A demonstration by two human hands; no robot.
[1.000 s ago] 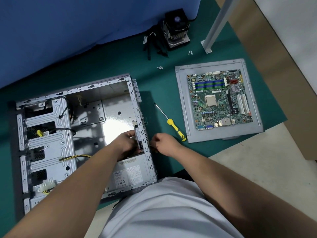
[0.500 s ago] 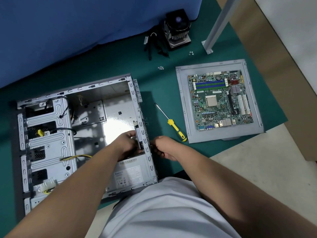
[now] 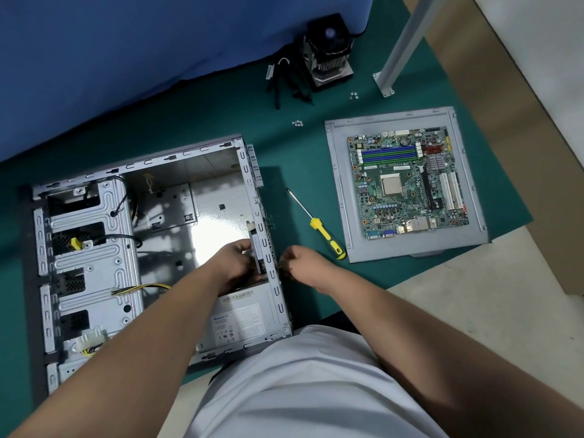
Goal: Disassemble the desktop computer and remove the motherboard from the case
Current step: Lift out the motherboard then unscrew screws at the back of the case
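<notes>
Head view: left hand (image 3: 235, 263) inside case (image 3: 202, 216) gripping a small board (image 3: 256, 248) at the rear wall; right hand (image 3: 300, 263) pinching something outside; motherboard (image 3: 407, 184) out at 2 o'clock.

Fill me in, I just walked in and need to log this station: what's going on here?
A person is stripping a desktop computer. The motherboard is already out, lying on a grey metal panel on the green mat. The left hand reaches inside the open case at its rear wall, while the right hand works on the outside of that same wall. A yellow-handled screwdriver lies unused between case and panel.
</notes>
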